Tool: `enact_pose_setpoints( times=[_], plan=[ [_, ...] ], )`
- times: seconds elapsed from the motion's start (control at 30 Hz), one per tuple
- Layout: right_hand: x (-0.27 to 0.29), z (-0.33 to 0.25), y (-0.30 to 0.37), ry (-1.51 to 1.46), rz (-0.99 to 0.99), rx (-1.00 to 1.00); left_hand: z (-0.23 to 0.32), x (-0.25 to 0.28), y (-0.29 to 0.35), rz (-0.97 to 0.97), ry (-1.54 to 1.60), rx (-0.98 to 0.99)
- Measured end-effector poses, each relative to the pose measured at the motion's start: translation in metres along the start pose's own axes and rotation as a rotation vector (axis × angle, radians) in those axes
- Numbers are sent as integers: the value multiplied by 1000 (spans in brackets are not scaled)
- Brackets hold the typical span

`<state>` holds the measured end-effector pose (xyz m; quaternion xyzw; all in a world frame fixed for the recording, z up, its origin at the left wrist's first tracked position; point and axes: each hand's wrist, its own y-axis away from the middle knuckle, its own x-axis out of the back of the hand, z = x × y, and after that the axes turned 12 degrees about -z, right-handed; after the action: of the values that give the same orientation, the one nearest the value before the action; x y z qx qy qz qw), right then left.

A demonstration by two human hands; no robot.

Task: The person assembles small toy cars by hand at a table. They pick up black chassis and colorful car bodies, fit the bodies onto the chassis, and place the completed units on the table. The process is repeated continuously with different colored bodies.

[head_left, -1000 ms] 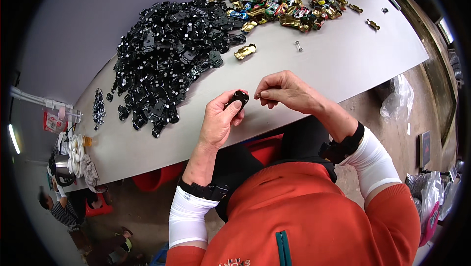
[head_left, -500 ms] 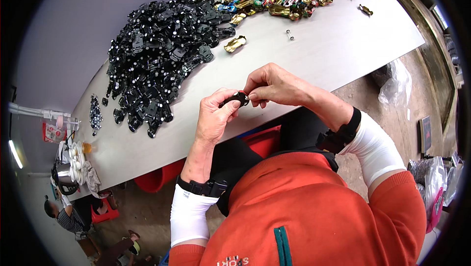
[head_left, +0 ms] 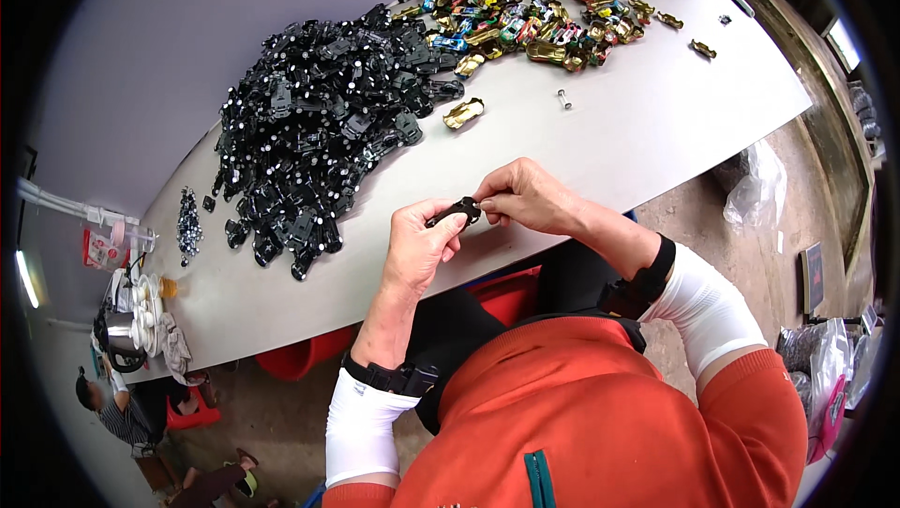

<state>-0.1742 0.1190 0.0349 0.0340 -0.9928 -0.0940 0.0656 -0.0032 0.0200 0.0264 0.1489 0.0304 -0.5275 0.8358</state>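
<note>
A black toy car chassis (head_left: 457, 212) is gripped between the thumb and fingers of my left hand (head_left: 412, 250), just above the near edge of the table. My right hand (head_left: 531, 201) meets its right end, thumb and forefinger pinched together there. Whatever small part those right fingertips hold is too small to make out. Beyond my hands rises a big heap of black toy car chassis (head_left: 319, 124) with small pale wheels. A gold toy car body (head_left: 463, 113) lies alone to the right of that heap.
Gold and coloured toy car bodies (head_left: 548, 51) are piled at the far side of the white table (head_left: 647, 142). A small wheel axle (head_left: 564, 99) lies nearer. Small silvery parts (head_left: 188, 227) sit at left. Below the table is a red container (head_left: 298, 358); another person (head_left: 122, 414) sits lower left.
The view has shifted, so the table's things appear slightly lower. The red edge seen on the piece in my hands no longer shows. My right fingers stay at its end.
</note>
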Motion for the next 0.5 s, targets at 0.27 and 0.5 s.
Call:
enact_pose_setpoints(
  times=[0.27,0.5],
  plan=[
    [-2,6,-12,38,-52,68,-4,10,3,46,-38,-4],
    [27,-4,-19,612,51,259,-2,17,-23,-72,227,1]
  ],
)
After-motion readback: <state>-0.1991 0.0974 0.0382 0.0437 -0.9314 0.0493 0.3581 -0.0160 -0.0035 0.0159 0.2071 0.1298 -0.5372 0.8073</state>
